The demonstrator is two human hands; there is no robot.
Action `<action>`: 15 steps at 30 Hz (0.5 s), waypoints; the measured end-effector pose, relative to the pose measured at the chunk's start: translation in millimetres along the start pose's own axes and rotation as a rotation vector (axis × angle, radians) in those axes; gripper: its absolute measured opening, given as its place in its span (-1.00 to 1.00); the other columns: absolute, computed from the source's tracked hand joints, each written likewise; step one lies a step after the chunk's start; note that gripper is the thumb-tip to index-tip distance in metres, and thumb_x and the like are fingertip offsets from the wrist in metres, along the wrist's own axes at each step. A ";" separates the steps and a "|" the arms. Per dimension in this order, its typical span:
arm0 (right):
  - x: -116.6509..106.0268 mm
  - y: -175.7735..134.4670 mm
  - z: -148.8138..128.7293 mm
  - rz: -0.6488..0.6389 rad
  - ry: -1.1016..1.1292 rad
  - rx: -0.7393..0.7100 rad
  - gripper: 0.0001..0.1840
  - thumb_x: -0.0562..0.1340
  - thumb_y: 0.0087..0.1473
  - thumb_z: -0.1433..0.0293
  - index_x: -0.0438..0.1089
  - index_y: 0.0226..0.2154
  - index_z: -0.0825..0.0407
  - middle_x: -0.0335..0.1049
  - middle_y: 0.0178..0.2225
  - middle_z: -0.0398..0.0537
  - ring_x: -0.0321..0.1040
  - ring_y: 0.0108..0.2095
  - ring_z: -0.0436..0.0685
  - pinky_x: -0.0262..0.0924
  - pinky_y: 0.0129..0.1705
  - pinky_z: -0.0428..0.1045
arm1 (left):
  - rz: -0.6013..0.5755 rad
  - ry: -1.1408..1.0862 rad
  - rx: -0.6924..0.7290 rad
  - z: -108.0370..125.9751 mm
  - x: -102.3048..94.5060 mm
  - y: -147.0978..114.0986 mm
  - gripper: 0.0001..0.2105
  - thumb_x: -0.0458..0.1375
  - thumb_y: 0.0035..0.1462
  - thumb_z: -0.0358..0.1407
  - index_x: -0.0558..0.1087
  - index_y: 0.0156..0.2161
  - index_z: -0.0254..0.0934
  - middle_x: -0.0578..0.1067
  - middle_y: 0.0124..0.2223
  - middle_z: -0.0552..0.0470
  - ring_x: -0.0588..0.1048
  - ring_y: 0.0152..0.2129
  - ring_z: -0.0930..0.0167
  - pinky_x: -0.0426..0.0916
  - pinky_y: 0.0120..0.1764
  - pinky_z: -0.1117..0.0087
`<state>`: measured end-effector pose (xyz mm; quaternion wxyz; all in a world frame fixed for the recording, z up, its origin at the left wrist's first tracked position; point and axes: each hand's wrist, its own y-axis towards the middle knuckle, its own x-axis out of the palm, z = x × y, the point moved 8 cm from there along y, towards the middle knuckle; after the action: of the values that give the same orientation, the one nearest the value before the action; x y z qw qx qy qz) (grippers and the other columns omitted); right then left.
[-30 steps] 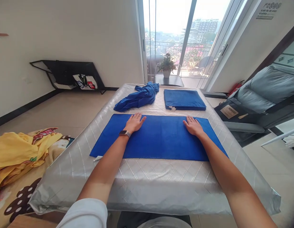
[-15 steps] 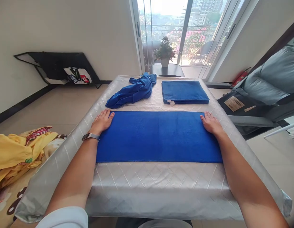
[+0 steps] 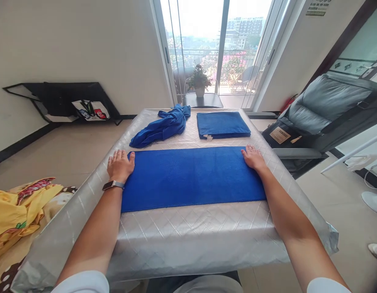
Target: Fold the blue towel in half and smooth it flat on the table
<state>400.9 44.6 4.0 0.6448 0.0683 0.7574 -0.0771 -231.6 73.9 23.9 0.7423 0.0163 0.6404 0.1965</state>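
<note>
A blue towel (image 3: 192,177) lies flat in a long strip across the table, its long sides running left to right. My left hand (image 3: 120,165) rests palm down at its far left corner, fingers stretched out, the thumb on the towel's edge. At the far right corner my right hand (image 3: 253,156) lies flat with its fingers extended. Beyond the strip, a crumpled blue towel (image 3: 164,127) sits at the left. To its right is a neat stack of folded blue towels (image 3: 223,124) with a small white tag at its near edge.
A silvery quilted cover (image 3: 194,228) drapes over the table. At the far end stands a chair (image 3: 203,100) with a potted plant (image 3: 199,81) by the glass door. A grey recliner (image 3: 316,114) is on the right; yellow cloth (image 3: 20,215) lies at the left.
The view has tilted up and turned slightly right. My left hand has turned, its fingers now pointing away from me beside the corner. The right hand stays at its corner.
</note>
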 end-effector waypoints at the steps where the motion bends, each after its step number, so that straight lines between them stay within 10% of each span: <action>1: -6.6 -4.2 -8.1 0.022 0.011 -0.010 -0.22 -0.26 0.44 0.12 -0.04 0.47 0.27 -0.16 0.51 0.20 -0.22 0.51 0.28 -0.29 0.49 0.23 | 0.033 -0.021 0.033 10.7 -9.4 -5.0 -0.32 -0.27 0.42 -0.08 0.26 0.36 -0.60 0.22 0.43 -0.38 0.11 0.43 0.11 -0.05 0.42 0.06; 6: -33.5 -32.7 -105.6 0.165 0.076 -0.230 -0.28 -0.24 0.44 0.21 -0.01 0.47 0.24 -0.10 0.50 0.18 -0.20 0.50 0.23 -0.26 0.48 0.19 | -0.090 -0.227 0.392 120.5 -23.1 -34.5 -0.40 -0.28 0.46 -0.13 0.32 0.34 -0.43 0.33 0.39 -0.20 0.23 0.38 0.30 0.07 0.40 0.23; 11: 1.9 -51.1 -223.3 -0.001 0.087 -0.425 -0.27 -0.20 0.45 0.20 0.00 0.46 0.30 -0.08 0.50 0.18 -0.18 0.50 0.23 -0.30 0.49 0.12 | -0.170 -0.241 0.728 246.1 -1.4 -79.5 -0.43 -0.26 0.51 -0.11 0.34 0.33 -0.42 0.34 0.38 -0.26 0.21 0.39 0.29 0.03 0.41 0.23; 15: 34.9 -48.6 -252.4 -0.035 0.053 -0.424 -0.30 -0.17 0.41 0.31 -0.03 0.47 0.27 -0.13 0.51 0.13 -0.23 0.51 0.23 -0.32 0.48 0.13 | -0.246 -0.212 0.664 277.0 32.2 -95.3 -0.38 -0.30 0.51 -0.07 0.25 0.39 -0.42 0.25 0.43 -0.28 0.16 0.42 0.21 0.02 0.41 0.10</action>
<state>141.6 48.9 10.6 0.6232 -0.0801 0.7744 0.0747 62.6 59.1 16.9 0.7767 0.1998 0.5861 -0.1154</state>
